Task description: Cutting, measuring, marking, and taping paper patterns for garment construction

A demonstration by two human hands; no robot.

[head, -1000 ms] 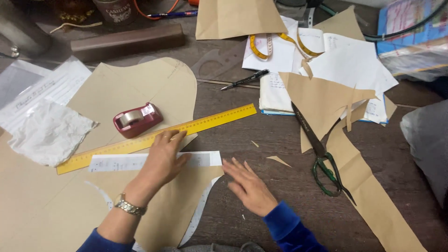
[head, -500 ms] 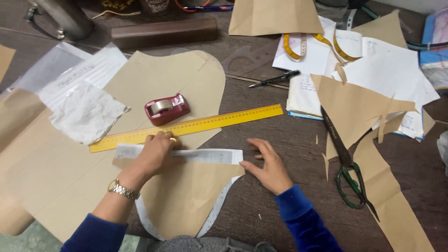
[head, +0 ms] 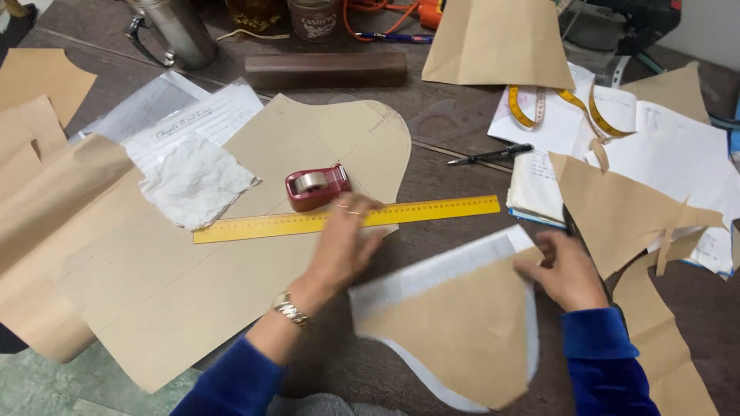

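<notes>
on the cluttered dark wooden surface [head: 455, 123], the small curved brown paper pattern piece backed with white paper [head: 455, 327] has slid toward 5 o'clock, free of the long yellow ruler [head: 347, 218], right hand [head: 566, 270] pinching its corner, left hand [head: 343, 243] flat, released.

Even, fairly bright indoor light falls from above on the dark surface [head: 455, 123], casting only soft, short shadows. The yellow ruler [head: 347, 219] reads sharp along its length, yet the left hand [head: 343, 245] lying over it is smeared by motion blur, as is the right hand [head: 566, 270] beyond the ruler's right end. Above the ruler, the metal jug [head: 176, 31] carries pale glare.
</notes>
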